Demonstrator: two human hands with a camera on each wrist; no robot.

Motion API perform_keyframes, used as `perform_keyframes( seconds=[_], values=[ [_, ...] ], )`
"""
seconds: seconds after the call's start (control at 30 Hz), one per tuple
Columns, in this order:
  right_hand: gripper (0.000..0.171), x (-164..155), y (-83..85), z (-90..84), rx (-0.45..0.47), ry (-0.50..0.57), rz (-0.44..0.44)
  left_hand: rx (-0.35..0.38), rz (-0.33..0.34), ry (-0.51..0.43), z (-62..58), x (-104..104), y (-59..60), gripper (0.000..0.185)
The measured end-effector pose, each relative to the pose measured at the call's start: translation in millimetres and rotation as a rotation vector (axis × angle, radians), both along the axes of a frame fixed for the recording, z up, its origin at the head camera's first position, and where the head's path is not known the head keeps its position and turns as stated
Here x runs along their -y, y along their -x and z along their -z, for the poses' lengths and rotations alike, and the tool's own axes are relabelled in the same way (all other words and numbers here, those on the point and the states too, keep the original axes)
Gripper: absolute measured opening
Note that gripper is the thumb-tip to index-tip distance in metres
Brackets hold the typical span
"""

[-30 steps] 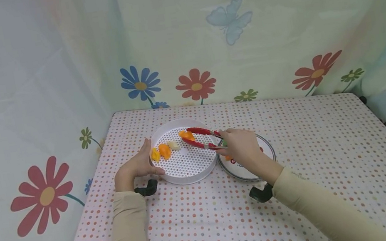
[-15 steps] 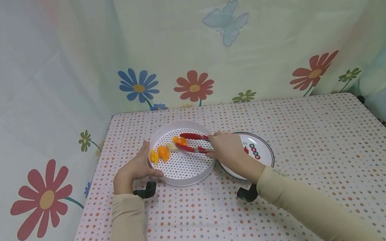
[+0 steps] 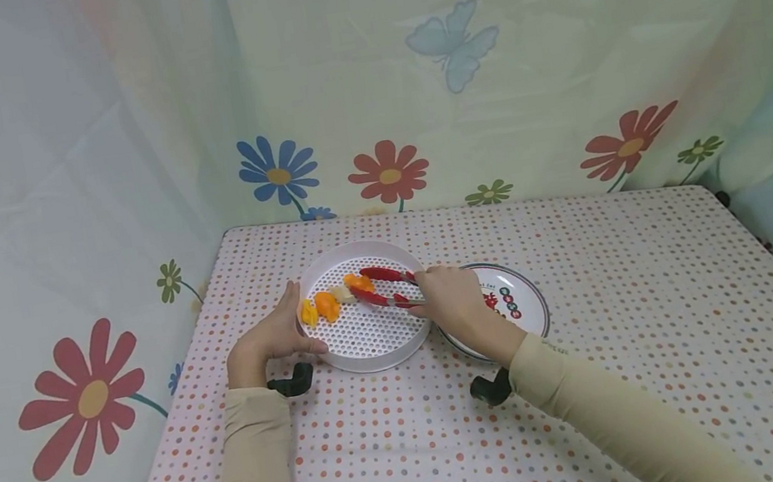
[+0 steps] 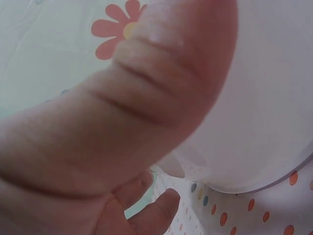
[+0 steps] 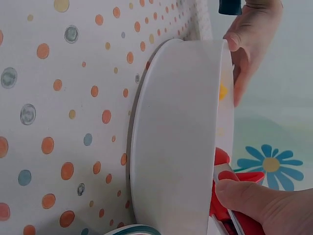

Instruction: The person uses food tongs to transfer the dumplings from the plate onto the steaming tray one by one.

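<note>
A round white perforated tray [image 3: 374,352] sits on the dotted tablecloth. My left hand [image 3: 271,337] grips its left rim [image 4: 254,122], thumb against the wall. My right hand [image 3: 451,300] holds red tongs [image 3: 384,285], and their tips pinch an orange piece [image 3: 359,282] over the tray's far part. In the tray lie a yellow piece [image 3: 308,313], an orange piece [image 3: 326,304] and a pale piece [image 3: 342,293]. The right wrist view shows the tray's outer wall [image 5: 176,142], the tongs [image 5: 230,200] and my left hand [image 5: 252,44] beyond.
A white plate [image 3: 527,305] with a dark rim and a red mark lies right of the tray, partly under my right wrist. Flowered curtains hang behind and to the left. The table edge runs near the tray's left side.
My right hand has carried the tongs with the orange piece leftward and lower into the tray, close to the pale piece. The left hand has stayed on the rim.
</note>
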State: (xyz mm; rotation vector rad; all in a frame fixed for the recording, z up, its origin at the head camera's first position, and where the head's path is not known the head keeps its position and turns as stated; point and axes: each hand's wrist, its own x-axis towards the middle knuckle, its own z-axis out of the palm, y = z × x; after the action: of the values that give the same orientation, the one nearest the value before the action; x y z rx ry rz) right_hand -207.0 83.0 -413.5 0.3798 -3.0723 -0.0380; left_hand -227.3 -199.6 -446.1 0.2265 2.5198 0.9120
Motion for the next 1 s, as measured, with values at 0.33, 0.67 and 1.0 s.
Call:
perform_keyframes(
  seconds=[0.33,0.67,1.0],
  values=[
    [0.052,-3.9,1.7,0.1,0.027,0.014,0.021,-0.003,-0.001,-0.001,-0.8,-0.4,-0.4,0.134],
    [0.059,-17.4,-10.6,-11.5,0.020,0.059,0.063,-0.008,-0.014,-0.001,-3.0,0.0,-0.5,0.133],
    [0.066,-64.2,-60.5,-18.9,-0.114,0.146,0.124,-0.004,0.004,0.010,0.9,-0.3,-0.2,0.132]
  ],
)
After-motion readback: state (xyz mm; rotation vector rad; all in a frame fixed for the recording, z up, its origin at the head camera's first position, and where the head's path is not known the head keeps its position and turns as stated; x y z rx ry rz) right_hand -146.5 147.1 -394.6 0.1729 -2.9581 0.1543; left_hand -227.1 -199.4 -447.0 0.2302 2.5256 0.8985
